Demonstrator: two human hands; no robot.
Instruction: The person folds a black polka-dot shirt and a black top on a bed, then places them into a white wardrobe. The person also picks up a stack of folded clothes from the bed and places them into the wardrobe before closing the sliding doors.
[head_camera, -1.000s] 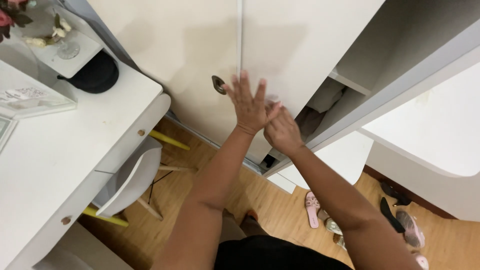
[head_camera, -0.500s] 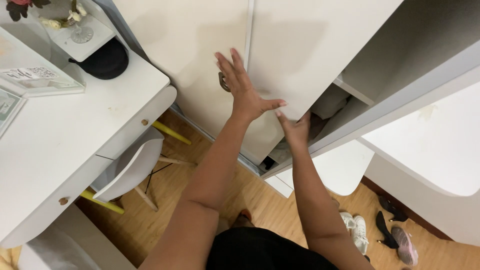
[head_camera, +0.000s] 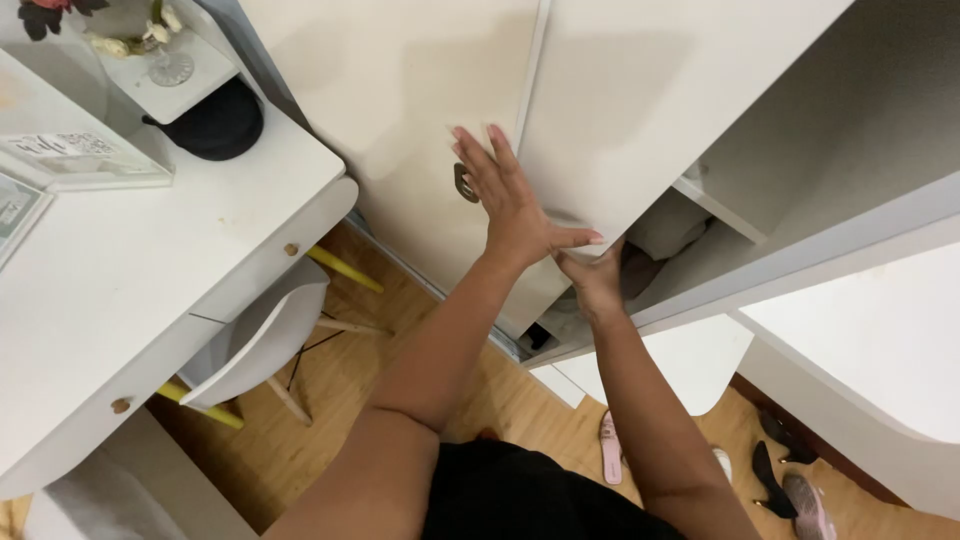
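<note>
- Left hand (head_camera: 510, 205) pressing flat against the white wardrobe door (head_camera: 640, 100), fingers spread wide and pointing up, thumb reaching right along the door's lower edge; gripping nothing.
- Right hand (head_camera: 592, 275) tucking under the lower edge of that same door, fingers curling up behind it and hidden; closing on the door edge, tightness not discernible.
- Wardrobe door hanging ajar, its hand-side edge lying just beside the seam with the neighbouring closed door (head_camera: 400, 90).
- Dark metal handle (head_camera: 465, 185) sitting on the closed door, just left of the left hand's palm, partly covered by it.
- Wardrobe interior showing right of the open door: a white shelf (head_camera: 722, 205) with pale folded cloth (head_camera: 665, 228) lying beneath it, close behind the right hand.
- White desk (head_camera: 140, 270) standing at the left, a small round knob (head_camera: 291, 249) showing on its front edge.
- Black cap (head_camera: 215, 122) resting near the desk's far corner, beside a glass stem (head_camera: 170, 68) on a white ledge.
- White chair (head_camera: 260, 340) with yellow legs pushing under the desk's front edge.
- Sandals (head_camera: 610, 450) and dark shoes (head_camera: 790, 480) lying on the wooden floor (head_camera: 330, 420) at the lower right.
</note>
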